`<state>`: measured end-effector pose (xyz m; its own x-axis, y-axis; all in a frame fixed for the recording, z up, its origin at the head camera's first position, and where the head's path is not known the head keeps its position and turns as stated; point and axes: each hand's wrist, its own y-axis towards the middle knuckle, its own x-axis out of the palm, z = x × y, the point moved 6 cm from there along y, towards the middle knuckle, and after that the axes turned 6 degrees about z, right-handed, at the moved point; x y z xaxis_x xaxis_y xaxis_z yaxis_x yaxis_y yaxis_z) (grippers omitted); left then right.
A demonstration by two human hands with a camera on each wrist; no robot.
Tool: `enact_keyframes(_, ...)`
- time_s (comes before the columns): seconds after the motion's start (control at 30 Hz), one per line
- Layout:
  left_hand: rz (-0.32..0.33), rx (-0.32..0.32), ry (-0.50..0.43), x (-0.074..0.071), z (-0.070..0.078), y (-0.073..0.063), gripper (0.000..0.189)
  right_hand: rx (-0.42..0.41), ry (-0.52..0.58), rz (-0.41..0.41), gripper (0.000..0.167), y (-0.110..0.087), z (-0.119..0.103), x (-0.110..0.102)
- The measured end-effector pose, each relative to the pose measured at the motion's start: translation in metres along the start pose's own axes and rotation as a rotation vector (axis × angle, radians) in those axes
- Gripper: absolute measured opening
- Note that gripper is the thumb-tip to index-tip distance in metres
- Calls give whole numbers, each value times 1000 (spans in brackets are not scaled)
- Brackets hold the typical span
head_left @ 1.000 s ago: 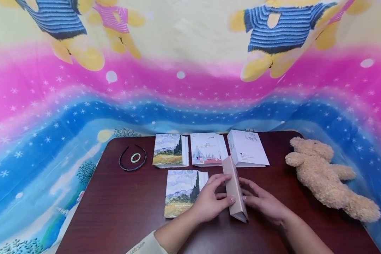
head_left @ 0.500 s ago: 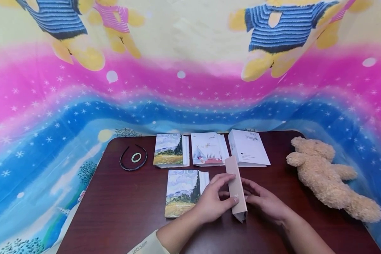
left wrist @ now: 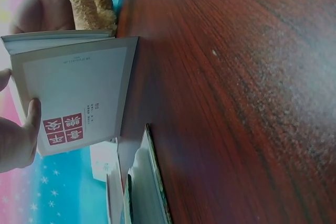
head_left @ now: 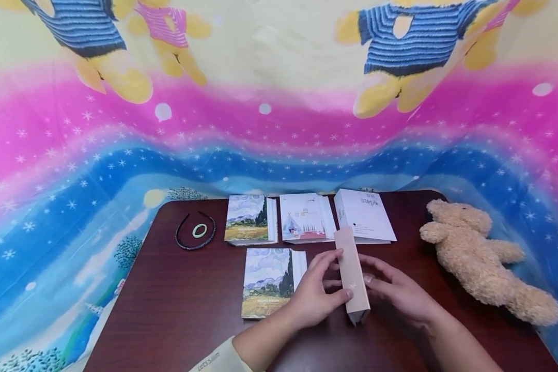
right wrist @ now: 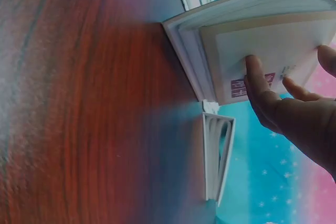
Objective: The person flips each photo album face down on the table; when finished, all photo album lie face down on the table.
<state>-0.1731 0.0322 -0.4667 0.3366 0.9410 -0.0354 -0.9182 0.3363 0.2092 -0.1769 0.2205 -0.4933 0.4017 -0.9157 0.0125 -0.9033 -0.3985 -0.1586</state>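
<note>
A beige photo album stands on edge on the table with its spine up, between both hands. My left hand holds it from the left, index finger and thumb tips right at the spine's edge. In the left wrist view, a fingertip presses the cover near its red printed squares. My right hand faces the other cover with fingers extended. The right wrist view shows those fingertips resting against this cover, and the pages stand slightly apart below. Left of the hands lies a photo album with a painted landscape.
Along the back lie another landscape album, a white album with a tent picture and a plain white album. A dark headband surrounds a pale green ring at left. A teddy bear lies at right.
The beige album has moved a little to the right, along with both hands, and its spine faces the head camera more. The other things have stayed put.
</note>
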Motion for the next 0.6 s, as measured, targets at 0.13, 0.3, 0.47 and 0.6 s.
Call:
enact_keyframes(0.13, 9, -38, -25, 1, -3, 1, 80, 35, -8, 27, 60, -2, -3, -3)
enact_keyframes(0.3, 10, -78, -29, 1, -6, 1, 81, 29, -21, 38, 59, -5, -11, -1)
enact_keyframes(0.47, 8, -131, -30, 2, -8, 2, 85, -27, -72, 60, 59, -7, -19, -1)
enact_keyframes(0.6, 10, -157, -36, 3, -10, 4, 87, -72, -136, 97, 57, -10, -24, -3)
